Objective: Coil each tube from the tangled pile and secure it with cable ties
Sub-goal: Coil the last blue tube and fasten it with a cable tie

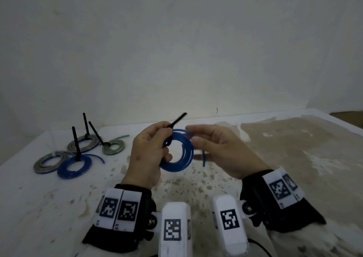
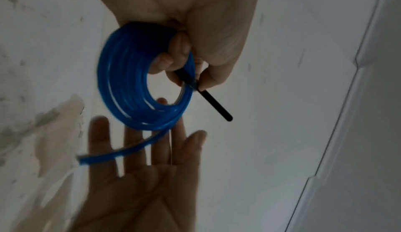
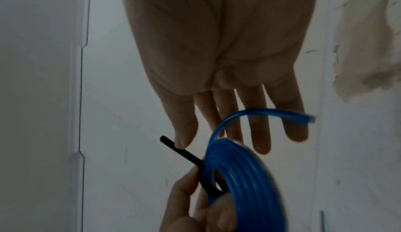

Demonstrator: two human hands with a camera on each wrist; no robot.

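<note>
Left hand fingers curled round blue tube coil and black cable tie, held above table. Right hand just beside coil, fingers straight, spread, holding nothing.

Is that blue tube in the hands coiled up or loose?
Coiled: the blue tube forms stacked loops, one short end free; the left hand grips it.
</note>
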